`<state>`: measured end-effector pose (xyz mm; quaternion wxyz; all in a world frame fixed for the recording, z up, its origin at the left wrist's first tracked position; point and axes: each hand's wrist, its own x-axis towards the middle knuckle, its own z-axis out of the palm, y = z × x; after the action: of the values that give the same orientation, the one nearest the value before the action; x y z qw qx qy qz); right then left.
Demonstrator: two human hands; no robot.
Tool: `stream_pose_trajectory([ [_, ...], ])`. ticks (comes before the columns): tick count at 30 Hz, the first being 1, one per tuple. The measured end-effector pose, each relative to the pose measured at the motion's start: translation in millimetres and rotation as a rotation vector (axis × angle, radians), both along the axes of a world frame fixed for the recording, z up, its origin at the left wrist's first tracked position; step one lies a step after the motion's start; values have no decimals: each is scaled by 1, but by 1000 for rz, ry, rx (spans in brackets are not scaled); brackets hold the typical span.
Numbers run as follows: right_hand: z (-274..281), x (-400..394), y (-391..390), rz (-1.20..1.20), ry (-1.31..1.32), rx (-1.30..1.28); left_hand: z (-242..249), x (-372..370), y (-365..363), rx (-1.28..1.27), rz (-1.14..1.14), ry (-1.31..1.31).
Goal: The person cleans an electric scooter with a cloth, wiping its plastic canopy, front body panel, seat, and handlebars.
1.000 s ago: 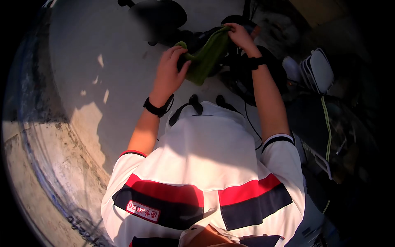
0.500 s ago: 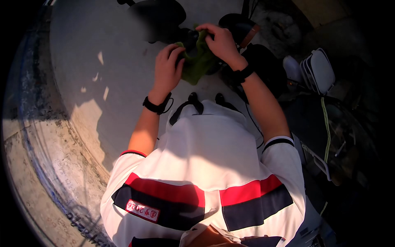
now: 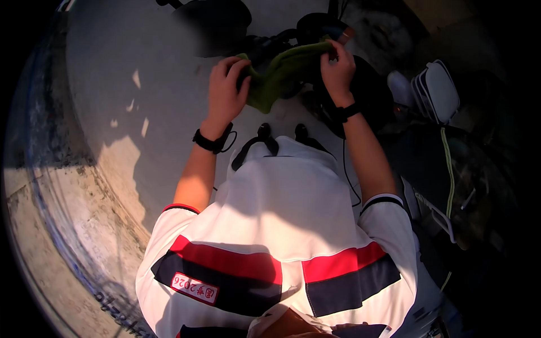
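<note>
Green cloth, gripped by left hand and right hand, hides dark gear beneath.

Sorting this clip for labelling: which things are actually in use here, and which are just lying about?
In use:
left hand
right hand
green cloth held between both hands

Lying about:
white hard-shell case
dark bag with yellow-green piping
grey concrete floor

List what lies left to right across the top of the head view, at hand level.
Sunlit floor → left hand → green cloth → right hand → white folded item.
</note>
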<state>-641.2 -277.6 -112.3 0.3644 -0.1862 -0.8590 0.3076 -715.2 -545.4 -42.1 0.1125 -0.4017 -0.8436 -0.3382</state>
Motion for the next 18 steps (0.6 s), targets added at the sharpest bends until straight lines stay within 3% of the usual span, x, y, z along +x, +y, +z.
stream_pose_trajectory([
  [10, -11, -43, 10, 185, -176, -233, 2, 3, 1, -45, 4, 34],
  [11, -22, -51, 14, 130, -114, -100, 2, 3, 1, -45, 2, 25],
  [14, -12, -63, 20, 113, -250, -248, 3, 5, 0, -45, 7, -1],
  [18, 2, -71, 18, 123, -430, -236, 0, 3, -2, -40, 15, -8],
])
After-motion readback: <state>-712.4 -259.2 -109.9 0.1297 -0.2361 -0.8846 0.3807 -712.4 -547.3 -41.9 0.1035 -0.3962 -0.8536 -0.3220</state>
